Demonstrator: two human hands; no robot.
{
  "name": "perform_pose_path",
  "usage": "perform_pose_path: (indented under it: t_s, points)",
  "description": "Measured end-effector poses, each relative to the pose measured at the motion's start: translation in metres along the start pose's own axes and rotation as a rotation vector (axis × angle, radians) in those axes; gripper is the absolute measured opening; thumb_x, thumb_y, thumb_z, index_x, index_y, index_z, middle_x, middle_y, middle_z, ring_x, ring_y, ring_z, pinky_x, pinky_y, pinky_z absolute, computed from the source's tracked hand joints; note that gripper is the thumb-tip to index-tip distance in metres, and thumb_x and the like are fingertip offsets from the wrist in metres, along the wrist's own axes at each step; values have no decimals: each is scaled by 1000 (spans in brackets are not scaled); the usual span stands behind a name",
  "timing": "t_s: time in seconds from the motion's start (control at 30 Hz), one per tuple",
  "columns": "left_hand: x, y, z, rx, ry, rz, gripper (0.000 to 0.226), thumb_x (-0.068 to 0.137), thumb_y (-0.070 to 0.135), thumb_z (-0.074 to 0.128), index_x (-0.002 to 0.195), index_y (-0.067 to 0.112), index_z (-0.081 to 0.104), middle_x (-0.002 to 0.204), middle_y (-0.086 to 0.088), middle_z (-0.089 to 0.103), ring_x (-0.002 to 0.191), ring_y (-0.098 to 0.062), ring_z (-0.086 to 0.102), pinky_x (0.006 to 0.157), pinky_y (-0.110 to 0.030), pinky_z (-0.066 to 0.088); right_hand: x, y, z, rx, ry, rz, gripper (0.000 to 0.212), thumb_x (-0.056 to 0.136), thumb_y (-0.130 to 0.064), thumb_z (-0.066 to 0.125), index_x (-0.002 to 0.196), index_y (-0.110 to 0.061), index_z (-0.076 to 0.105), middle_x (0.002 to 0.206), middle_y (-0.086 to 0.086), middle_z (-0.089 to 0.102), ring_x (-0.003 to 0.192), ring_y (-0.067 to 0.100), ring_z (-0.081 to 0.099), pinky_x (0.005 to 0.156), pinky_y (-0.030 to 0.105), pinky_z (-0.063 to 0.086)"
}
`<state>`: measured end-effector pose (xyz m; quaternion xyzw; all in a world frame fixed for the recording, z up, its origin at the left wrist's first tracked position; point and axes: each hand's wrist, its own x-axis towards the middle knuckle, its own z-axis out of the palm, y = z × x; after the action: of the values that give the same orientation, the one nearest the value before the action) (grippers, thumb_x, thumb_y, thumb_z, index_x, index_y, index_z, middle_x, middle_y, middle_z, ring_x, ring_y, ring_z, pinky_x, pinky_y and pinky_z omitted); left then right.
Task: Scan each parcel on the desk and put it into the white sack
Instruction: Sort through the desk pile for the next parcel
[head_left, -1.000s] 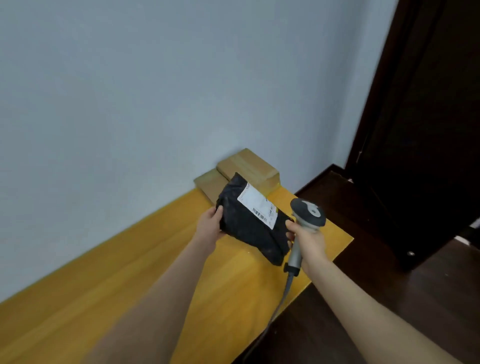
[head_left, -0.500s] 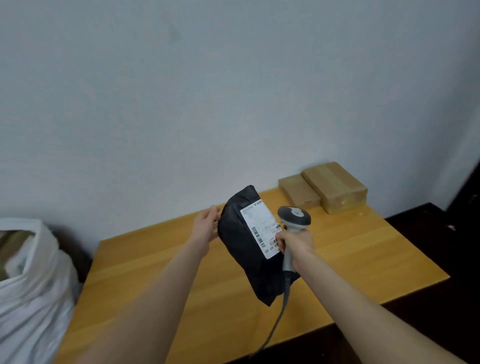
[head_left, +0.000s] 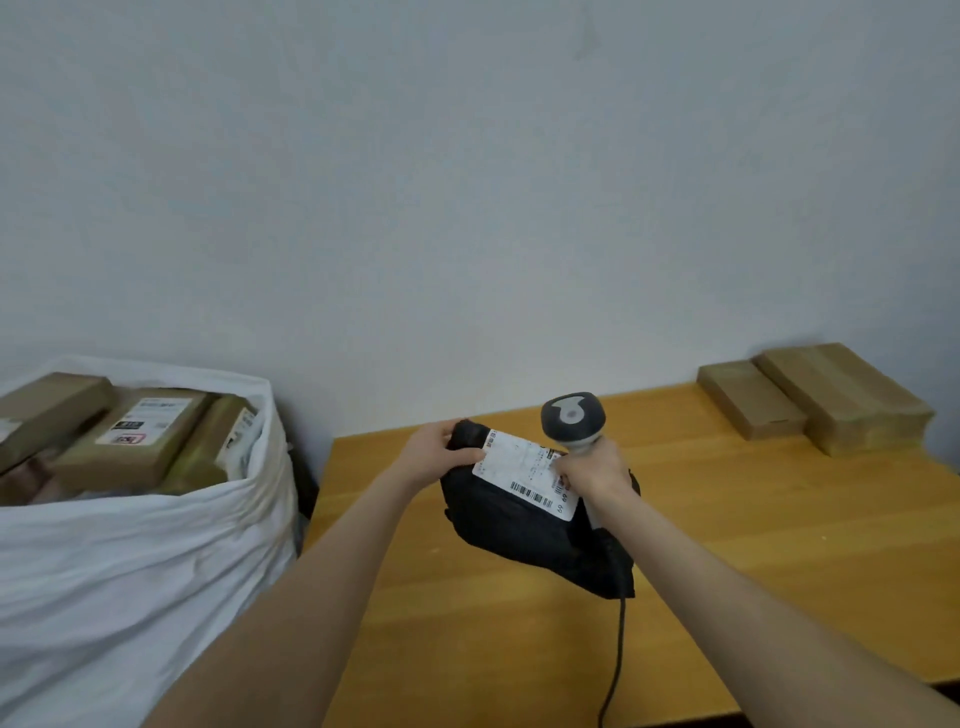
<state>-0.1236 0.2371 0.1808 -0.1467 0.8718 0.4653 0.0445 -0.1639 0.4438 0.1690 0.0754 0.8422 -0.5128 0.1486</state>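
A black soft parcel (head_left: 511, 530) with a white barcode label (head_left: 524, 475) hangs above the wooden desk (head_left: 753, 561). My left hand (head_left: 441, 452) grips its upper left corner. My right hand (head_left: 592, 470) grips the handle of a grey barcode scanner (head_left: 573, 418), held right beside the label; its cable (head_left: 615, 660) trails down off the desk's front. The white sack (head_left: 130, 571) stands left of the desk, open, with several brown boxes (head_left: 140, 441) in its mouth.
Two brown cardboard parcels (head_left: 748, 397) (head_left: 847, 397) lie side by side at the desk's back right corner against the grey wall. The desk's left edge sits close to the sack. Dark floor shows at the bottom right.
My view has swung left, so the sack now fills the left side. Both hands carried the black parcel and the scanner leftward over the desk. The door is out of sight.
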Motion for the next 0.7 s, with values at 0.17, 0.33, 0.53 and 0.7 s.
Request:
perform_pose_path:
  t_s: [0.17, 0.33, 0.53, 0.7]
  points:
    - [-3, -35, -19, -235, -51, -114, 24, 84, 11, 71, 108, 6, 66, 100, -5, 70, 90, -17, 65, 74, -27, 55, -1, -13, 36, 32, 21, 16, 30, 80, -5, 63, 62, -15, 41, 57, 2, 45, 54, 19, 42, 51, 25, 30]
    - [11, -63, -24, -311, 117, -170, 19, 85, 13, 70, 103, 6, 68, 101, -8, 69, 97, -25, 64, 86, -39, 53, 1, -16, 56, 127, 77, 32, 15, 78, -17, 71, 76, -14, 57, 78, 6, 65, 76, 25, 63, 62, 32, 50]
    - [23, -81, -33, -511, 368, -302, 31, 89, 14, 66, 115, -2, 62, 111, -15, 66, 100, -30, 61, 85, -40, 51, 0, -6, 66, 418, -55, 70, 11, 85, -13, 70, 80, -9, 62, 66, 7, 66, 57, 18, 60, 58, 31, 50]
    - [30, -88, -35, -608, 492, -360, 29, 90, 14, 64, 115, -2, 61, 110, -15, 63, 97, -29, 59, 85, -40, 50, -19, -5, 81, 415, -186, 49, 15, 83, -8, 70, 71, -3, 62, 55, 9, 61, 50, 21, 54, 51, 32, 44]
